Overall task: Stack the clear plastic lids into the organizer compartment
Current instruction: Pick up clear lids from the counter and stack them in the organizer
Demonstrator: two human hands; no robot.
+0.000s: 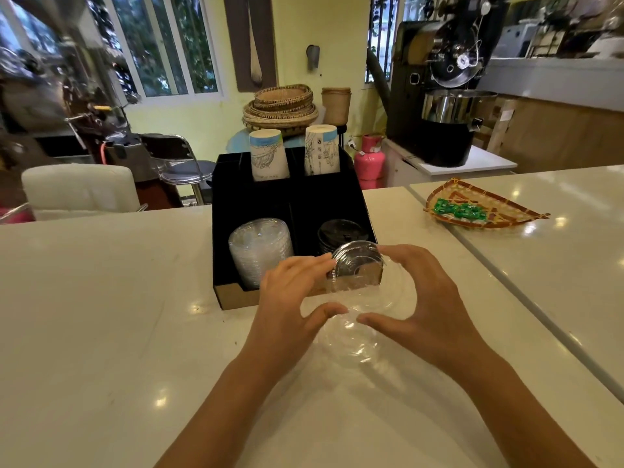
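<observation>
A stack of clear plastic lids [358, 298] lies on its side on the white counter just in front of the black organizer [236, 197]. My left hand [290, 298] and my right hand [425, 298] cup it from both sides, fingers curled around it. The stack's far end touches the organizer's front edge. The front left compartment holds a leaning stack of clear lids [258, 248]. Black lids [341, 233] fill the front right compartment, partly hidden behind the held stack.
Two stacks of upturned paper cups [270, 155] stand in the organizer's back compartments. A woven tray with green candies [479, 211] sits at the right on the counter [101, 315]. A counter seam runs diagonally on the right.
</observation>
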